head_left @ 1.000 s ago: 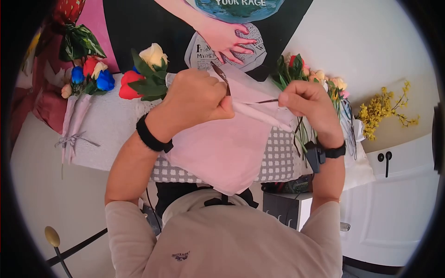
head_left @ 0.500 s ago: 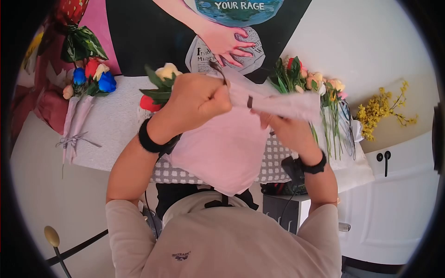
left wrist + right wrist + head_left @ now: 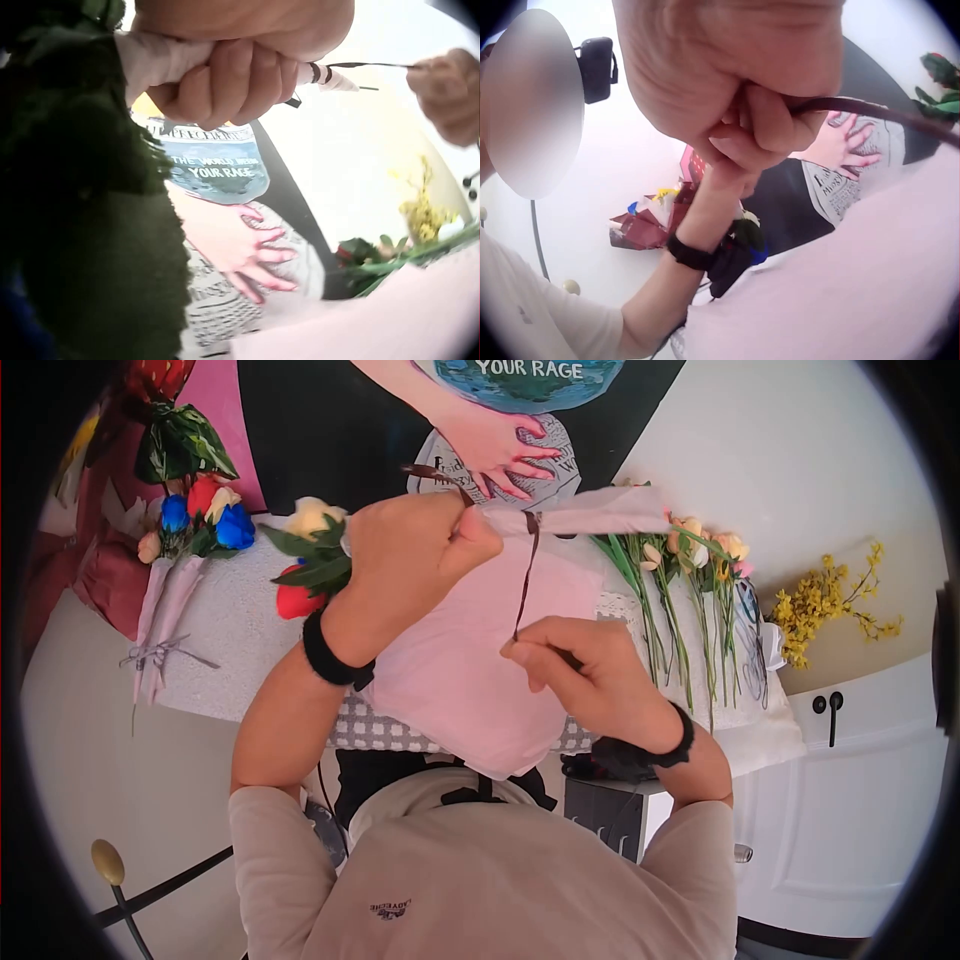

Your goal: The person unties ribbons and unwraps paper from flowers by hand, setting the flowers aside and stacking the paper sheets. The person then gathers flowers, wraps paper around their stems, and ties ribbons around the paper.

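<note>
My left hand grips a small bouquet by its stems, which are rolled in pale pink paper. Beyond the little-finger side, in the left wrist view, the curled fingers wrap fully round the roll. A cream rose, a red flower and green leaves stick out to the left of that hand. A dark brown ribbon circles the paper and runs down taut to my right hand, pinched between thumb and finger. Its loose end pokes out above the left hand.
A pink paper sheet covers the table's middle and hangs over the front edge. Two wrapped bouquets lie at the left, loose stemmed flowers at the right. A painted poster stands behind; yellow blossoms are far right.
My right hand has come down and towards my body, drawing the ribbon out from the roll. The wrapped stems have swung up to lie nearly level, pointing right. The left hand keeps its grip.
</note>
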{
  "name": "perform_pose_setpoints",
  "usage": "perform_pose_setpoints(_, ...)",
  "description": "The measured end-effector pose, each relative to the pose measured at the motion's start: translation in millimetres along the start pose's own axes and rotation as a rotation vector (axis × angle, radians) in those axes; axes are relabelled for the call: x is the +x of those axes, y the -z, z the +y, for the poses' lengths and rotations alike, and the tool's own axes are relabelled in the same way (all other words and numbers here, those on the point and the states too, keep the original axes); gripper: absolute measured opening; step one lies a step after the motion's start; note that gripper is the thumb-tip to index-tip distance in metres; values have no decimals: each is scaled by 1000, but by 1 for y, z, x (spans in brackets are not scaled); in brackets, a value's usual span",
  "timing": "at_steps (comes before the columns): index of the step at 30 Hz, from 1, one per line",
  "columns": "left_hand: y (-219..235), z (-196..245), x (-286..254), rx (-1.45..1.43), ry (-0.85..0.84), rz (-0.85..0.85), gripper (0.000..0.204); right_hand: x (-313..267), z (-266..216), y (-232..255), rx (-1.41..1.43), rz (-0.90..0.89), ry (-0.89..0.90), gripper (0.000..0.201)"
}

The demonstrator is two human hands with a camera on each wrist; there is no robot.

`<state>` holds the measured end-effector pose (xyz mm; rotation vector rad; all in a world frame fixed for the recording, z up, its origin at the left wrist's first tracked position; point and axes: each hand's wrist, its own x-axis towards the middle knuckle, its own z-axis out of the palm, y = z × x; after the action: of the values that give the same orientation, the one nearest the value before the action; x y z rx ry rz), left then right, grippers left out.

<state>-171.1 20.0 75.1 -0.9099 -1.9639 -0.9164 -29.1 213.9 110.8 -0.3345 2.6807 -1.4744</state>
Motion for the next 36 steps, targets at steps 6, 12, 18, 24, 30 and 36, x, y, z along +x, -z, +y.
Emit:
perform_pose_setpoints(6,3,8,-8,-523,-145,-297,18,28,19,32,22,104,-98,14)
perform_pose_setpoints(12,-8,1,-17,-67,-286,-527,18,25,-1,46,-107,26,-66,12)
perform_pose_setpoints(18,0,4,-1,37,66,-54,24,7,3,-3,-83,-41,195,13)
perform_pose_setpoints(24,7,6,-6,-475,-186,-396,21,31,30,49,-12,44,-20,12)
perform_pose_setpoints(30,-1,6,-16,-119,-319,-565,23,17,-10,49,-157,-16,70,16)
perform_pose_setpoints(36,5,3,-1,-132,11,-160,25,2,9,-1,-85,-102,159,10)
